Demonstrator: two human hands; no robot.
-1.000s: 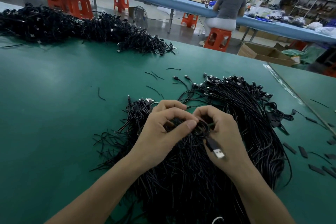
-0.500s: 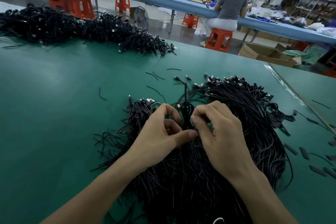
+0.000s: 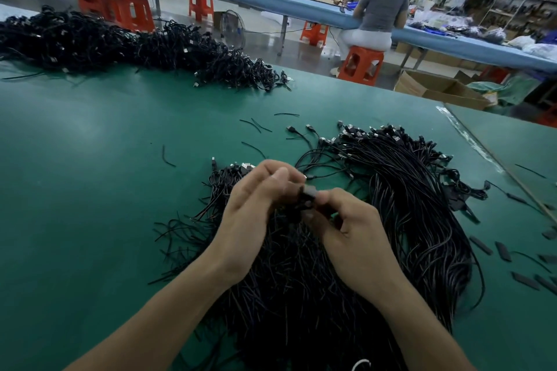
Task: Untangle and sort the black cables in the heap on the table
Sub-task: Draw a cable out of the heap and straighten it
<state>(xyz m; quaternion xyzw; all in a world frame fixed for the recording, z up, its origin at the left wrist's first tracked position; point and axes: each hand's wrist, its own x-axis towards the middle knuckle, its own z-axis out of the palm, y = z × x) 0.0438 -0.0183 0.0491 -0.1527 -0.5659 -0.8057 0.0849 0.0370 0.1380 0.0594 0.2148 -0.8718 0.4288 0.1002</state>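
1. Both hands meet just above the near heap on the green tabletop. They hold one short black cable lifted between them.
2. The left hand pinches it from the left and the right hand from the right. Each grip is clamped on that one cable. Blur hides exactly how the fingertips sit.
3. I'd judge it is held off the pile so that it stays separate from its neighbours while it is worked free.
4. The leads are thin, round and matte black, and look rubbery. On the right they lie combed in one long arc, with the plug ends gathered along the far edge. That looks like the sorted part.
5. Under the wrists the strands cross loosely and their ends stick out to the left, so that part looks unsorted.
6. A second heap runs along the far left of the tabletop, well apart from the hands, and looks more knotted.
7. Flat black strips lie scattered to the right, and a few short wire bits lie beyond the hands.
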